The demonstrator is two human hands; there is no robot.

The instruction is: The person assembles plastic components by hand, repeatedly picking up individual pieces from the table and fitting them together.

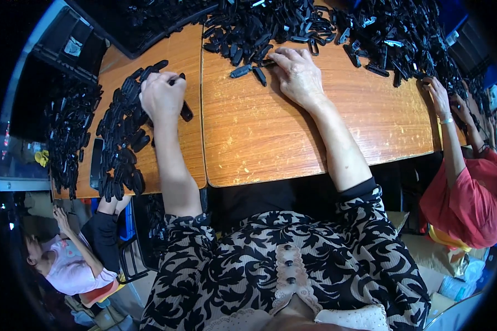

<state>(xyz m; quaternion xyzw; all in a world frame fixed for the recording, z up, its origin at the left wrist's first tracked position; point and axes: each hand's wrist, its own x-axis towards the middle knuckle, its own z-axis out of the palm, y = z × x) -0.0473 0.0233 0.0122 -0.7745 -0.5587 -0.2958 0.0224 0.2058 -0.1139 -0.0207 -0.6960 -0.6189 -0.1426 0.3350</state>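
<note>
My left hand (163,96) is curled at the right edge of a heap of oblong black plastic parts (128,105). A dark part shows between its thumb and fingers. Just below that hand is another black part (187,113); whether it touches the palm I cannot tell. My right hand (299,74) reaches to the near edge of a bigger pile of similar parts (259,27). Its fingertips are closed on one small black plastic part, mostly covered by the fingers. Two loose parts, one greyish (241,71) and one black (259,76), lie left of those fingertips.
A seam divides the wooden table (259,138). A dark phone-like slab (96,160) lies by the left heap. Black trays (143,27) stand at the far left. More parts (392,33) are piled at right, where a person in red (464,198) works. Another person (74,259) sits at left.
</note>
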